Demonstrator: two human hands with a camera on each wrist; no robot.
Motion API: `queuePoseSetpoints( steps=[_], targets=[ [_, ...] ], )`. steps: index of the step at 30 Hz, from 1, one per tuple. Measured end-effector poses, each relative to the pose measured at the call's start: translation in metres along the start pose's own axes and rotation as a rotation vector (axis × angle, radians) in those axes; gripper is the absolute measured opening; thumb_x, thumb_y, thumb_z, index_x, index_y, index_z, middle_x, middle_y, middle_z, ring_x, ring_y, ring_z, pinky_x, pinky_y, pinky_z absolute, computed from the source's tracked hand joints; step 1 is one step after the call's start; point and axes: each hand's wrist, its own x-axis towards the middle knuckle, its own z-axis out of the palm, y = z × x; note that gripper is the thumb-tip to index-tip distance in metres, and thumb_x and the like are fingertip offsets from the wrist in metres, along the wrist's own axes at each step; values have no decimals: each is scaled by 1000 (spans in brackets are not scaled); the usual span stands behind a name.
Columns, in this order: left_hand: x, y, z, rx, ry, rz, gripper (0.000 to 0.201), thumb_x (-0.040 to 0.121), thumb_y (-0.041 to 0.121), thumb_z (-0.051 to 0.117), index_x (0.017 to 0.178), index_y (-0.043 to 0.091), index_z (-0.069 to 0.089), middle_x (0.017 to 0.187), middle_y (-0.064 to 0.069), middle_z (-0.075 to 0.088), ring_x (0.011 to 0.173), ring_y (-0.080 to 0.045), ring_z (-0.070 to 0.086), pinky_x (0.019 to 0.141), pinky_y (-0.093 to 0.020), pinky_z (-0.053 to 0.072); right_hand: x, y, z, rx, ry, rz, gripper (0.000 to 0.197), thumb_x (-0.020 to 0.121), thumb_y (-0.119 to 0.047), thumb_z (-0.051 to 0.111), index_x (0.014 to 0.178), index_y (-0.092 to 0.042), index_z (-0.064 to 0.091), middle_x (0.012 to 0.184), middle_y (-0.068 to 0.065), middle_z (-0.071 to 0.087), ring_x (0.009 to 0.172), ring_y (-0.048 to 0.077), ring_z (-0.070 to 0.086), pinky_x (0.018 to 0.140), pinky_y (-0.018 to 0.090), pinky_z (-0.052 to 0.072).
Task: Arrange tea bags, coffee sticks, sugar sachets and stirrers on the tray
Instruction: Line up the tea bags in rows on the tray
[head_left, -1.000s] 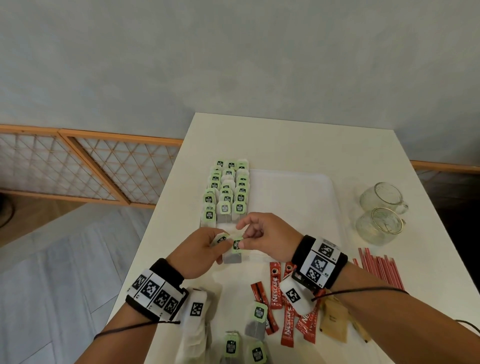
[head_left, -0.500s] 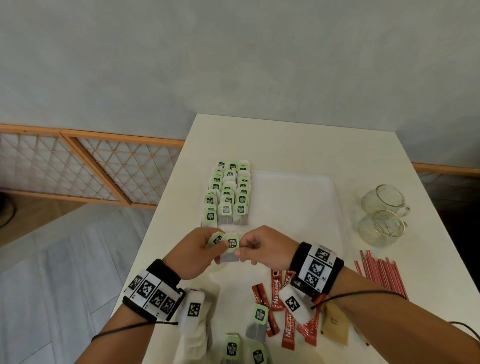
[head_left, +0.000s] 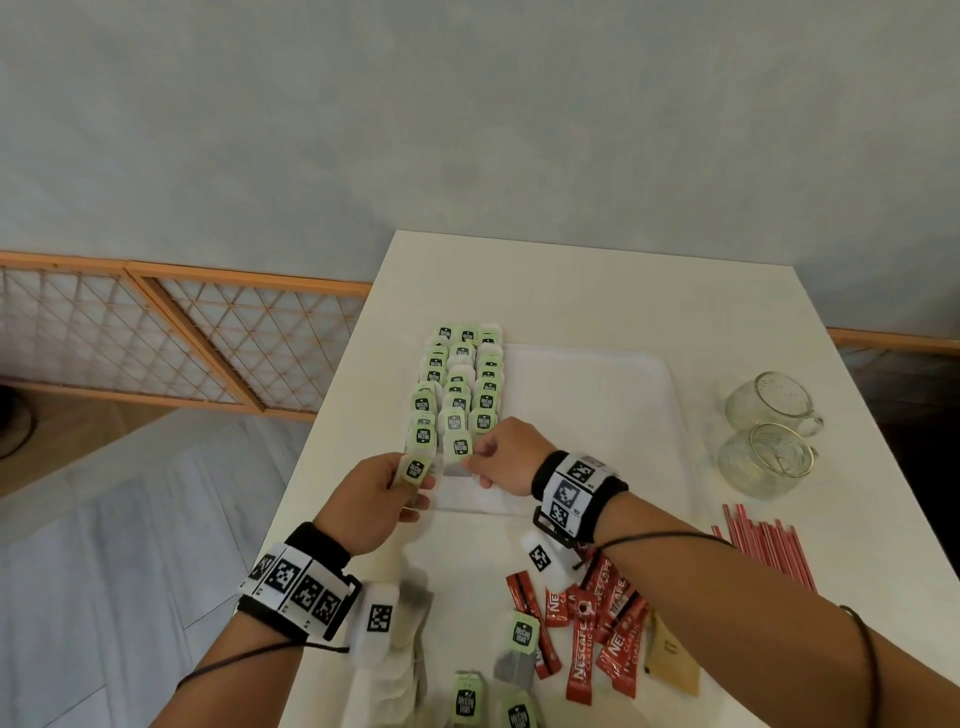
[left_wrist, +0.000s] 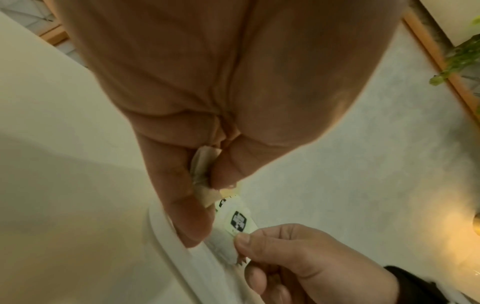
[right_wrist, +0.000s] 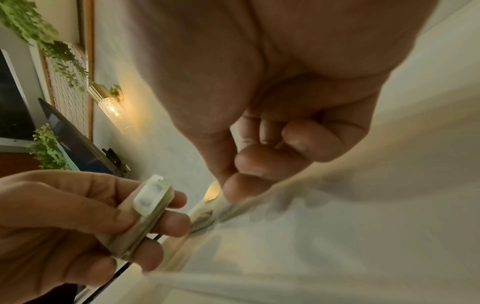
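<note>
Tea-bag step under way. The right hand pinches one tea bag at the near end of the rows along the tray's left side; it judges to need lowering flat, tag aligned. The left hand grips a spare stack. Bags are pale paper with green tags.

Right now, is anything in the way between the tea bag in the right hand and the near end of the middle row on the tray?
Nothing visible. The right hand pinches the tea bag at the near end of the middle row, over bare tray. The left hand, holding more tea bags, sits off to the side.
</note>
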Motion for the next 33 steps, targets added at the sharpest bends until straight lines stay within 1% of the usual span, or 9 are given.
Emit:
queuePoseSetpoints(
  steps=[3,9,16,18,20,22,24,28,33],
  targets=[
    [0,-2,0,5,-11,11,28,100,-6,42,109,7,65,104,-8,72,86,-20,71,70,-29,59,7,-9,5,-47,-28,44,30,94,-33,65,72,-15,74,64,-9,71,62,10,61,59,25,49],
    [2,1,2,-46,13,20,24,99,-4,49,107,10,67,100,-9,74,84,-19,73,64,-28,57,15,-21,5,-96,14,104,28,92,-33,64,86,-8,74,74,-1,76,61,14,64,68,31,58],
    [2,1,2,-51,37,28,20,102,2,49,106,8,68,101,-7,76,77,-24,75,58,-25,54,7,-13,7,-96,99,-14,46,98,-42,54,67,-8,60,76,12,73,69,30,68,74,42,60],
    [2,2,4,-52,29,40,19,102,3,49,107,9,67,101,-7,77,76,-22,74,58,-26,54,-1,-14,5,48,69,-96,47,104,-41,45,80,-5,65,80,10,72,69,25,66,75,39,58],
    [2,3,5,-58,16,51,17,102,4,50,108,10,65,101,-6,77,76,-21,74,61,-27,55,-12,-17,3,141,17,-168,36,106,-38,44,91,-14,66,86,4,71,63,14,58,65,29,52],
    [2,4,7,-41,-5,74,16,101,4,52,108,11,64,100,-4,77,79,-21,74,63,-29,56,-20,-17,3,142,-2,-230,19,104,-35,51,94,-25,64,89,1,69,63,8,55,62,22,47],
    [1,5,9,-14,-25,94,15,100,3,55,108,12,64,99,-5,77,81,-22,74,64,-30,57,-23,-12,4,113,3,-272,11,101,-31,58,93,-26,64,86,-4,66,65,3,53,64,18,43],
    [3,7,12,13,13,93,10,94,9,66,104,10,66,90,-10,76,79,-22,72,65,-31,60,-22,-4,4,105,81,-271,12,99,-31,62,96,-21,68,87,-8,64,70,1,54,66,18,41],
    [4,5,9,83,107,173,11,95,15,67,90,6,69,83,-14,70,67,-13,62,61,-31,56,-26,5,5,227,124,-245,16,98,-33,64,95,-18,70,82,-10,63,66,4,57,67,22,47]
  ],
)
